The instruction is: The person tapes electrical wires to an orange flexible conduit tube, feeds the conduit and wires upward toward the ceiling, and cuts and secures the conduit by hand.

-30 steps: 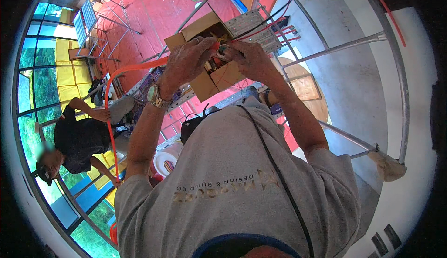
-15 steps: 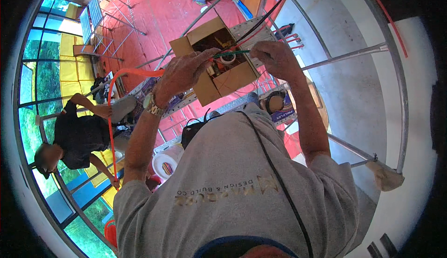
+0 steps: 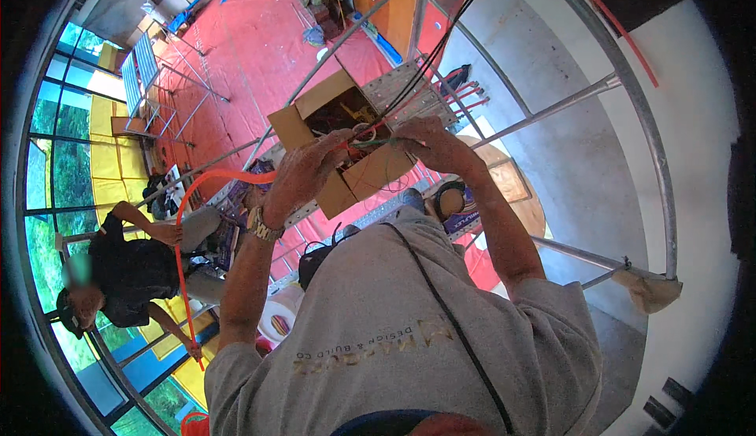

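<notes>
- Curling around the orange tube (image 3: pixel 236 176), the left hand (image 3: pixel 309 170) has its grip closed.
- The right hand (image 3: pixel 437 148) seems to pinch a green strand (image 3: pixel 370 143) stretched between both hands; loosened fingers could drop it.
- Beneath, the open cardboard box (image 3: pixel 376 174) might swallow it among loose contents.
- Farther left, a co-worker (image 3: pixel 142 267) holds the tube too; a tug could unseat it.

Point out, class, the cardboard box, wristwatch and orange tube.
Cardboard box (image 3: pixel 291 127): head view, on its left flap.
Wristwatch (image 3: pixel 266 230): head view, on its band.
Orange tube (image 3: pixel 236 176): head view, on its upper stretch.
</notes>
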`<action>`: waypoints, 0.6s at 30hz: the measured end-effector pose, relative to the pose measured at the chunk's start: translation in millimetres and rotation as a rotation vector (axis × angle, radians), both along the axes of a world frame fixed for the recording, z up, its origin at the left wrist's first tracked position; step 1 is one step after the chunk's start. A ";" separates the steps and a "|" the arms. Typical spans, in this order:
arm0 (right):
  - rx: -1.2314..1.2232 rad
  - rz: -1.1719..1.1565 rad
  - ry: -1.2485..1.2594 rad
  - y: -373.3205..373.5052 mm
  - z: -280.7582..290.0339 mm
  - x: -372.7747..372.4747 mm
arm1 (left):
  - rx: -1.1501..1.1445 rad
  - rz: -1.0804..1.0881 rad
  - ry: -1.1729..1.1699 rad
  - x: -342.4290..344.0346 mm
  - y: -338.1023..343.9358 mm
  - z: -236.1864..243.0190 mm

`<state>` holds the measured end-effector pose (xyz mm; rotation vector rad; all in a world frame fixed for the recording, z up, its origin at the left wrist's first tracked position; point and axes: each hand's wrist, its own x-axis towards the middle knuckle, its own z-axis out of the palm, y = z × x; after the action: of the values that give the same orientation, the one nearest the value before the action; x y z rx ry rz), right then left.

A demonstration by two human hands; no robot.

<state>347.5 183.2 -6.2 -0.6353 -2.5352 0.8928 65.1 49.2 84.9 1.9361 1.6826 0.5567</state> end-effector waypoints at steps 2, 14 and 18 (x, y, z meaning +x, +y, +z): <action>0.166 0.012 0.041 3.2 1.3 -5.2 | 0.032 -0.007 -0.011 2.8 1.7 5.9; -0.073 -0.566 0.467 -43.0 -12.4 -45.2 | 0.207 0.103 -0.007 4.7 8.8 8.0; -1.029 0.030 0.472 -96.8 -44.6 -68.0 | 0.125 0.133 -0.099 3.6 5.8 -2.3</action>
<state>279.5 86.4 -50.9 -0.5427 -1.5469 2.0743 68.6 55.1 82.6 1.8574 1.7591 0.8131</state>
